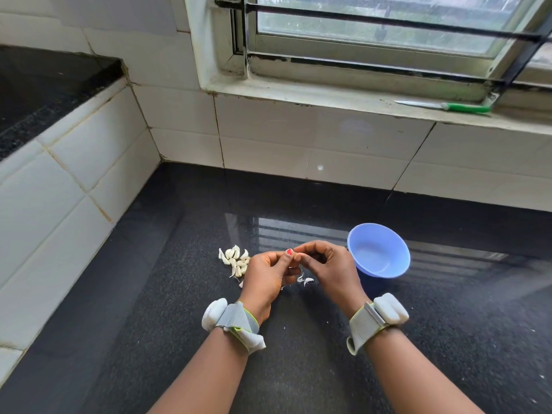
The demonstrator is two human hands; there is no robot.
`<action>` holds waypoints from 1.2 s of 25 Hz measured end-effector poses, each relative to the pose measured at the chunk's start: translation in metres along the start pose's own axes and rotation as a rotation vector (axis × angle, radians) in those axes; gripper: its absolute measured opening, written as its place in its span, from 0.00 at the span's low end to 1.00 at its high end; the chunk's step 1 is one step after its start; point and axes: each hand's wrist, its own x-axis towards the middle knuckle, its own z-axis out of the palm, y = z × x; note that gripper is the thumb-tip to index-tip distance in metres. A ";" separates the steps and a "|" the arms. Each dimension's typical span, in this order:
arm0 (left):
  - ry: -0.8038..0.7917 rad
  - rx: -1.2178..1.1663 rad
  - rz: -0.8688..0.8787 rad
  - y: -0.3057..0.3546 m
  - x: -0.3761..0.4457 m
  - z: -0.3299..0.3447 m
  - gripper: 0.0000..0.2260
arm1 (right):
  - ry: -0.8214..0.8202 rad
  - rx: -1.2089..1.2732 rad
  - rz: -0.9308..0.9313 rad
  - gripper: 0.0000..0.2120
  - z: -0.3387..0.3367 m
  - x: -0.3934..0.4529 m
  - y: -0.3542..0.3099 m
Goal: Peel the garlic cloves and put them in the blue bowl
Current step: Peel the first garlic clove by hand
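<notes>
A small heap of white unpeeled garlic cloves lies on the black counter, just left of my hands. My left hand and my right hand meet above the counter, fingers curled and fingertips pinched together on something small that the fingers hide, apparently a garlic clove. Below the hands lie two or three white bits of garlic or skin. The blue bowl stands right of my right hand, close to it, and looks empty.
A black granite counter runs under my arms. White tiled walls rise at the back and left. A green-handled knife lies on the window sill at the upper right. A raised black ledge sits at the far left.
</notes>
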 end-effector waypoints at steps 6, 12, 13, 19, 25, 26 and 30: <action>0.127 0.242 0.166 -0.001 0.001 0.001 0.06 | 0.053 -0.100 -0.009 0.04 0.003 0.004 -0.005; 0.210 0.510 0.340 -0.004 0.004 -0.004 0.03 | -0.023 -0.106 0.061 0.03 -0.002 0.007 -0.015; 0.206 0.521 0.352 -0.003 0.003 -0.004 0.03 | -0.037 -0.108 0.066 0.03 -0.003 0.007 -0.016; 0.179 0.554 0.354 -0.004 0.000 -0.006 0.04 | -0.086 -0.131 0.095 0.04 -0.007 0.004 -0.015; 0.170 0.527 0.334 -0.007 0.001 -0.006 0.05 | -0.057 -0.285 0.060 0.04 -0.006 0.001 -0.015; 0.168 0.528 0.340 -0.006 0.000 -0.006 0.05 | -0.068 -0.350 0.036 0.04 -0.006 0.001 -0.017; 0.179 0.484 0.347 -0.003 -0.004 -0.005 0.03 | -0.090 -0.489 -0.036 0.05 -0.007 0.004 -0.022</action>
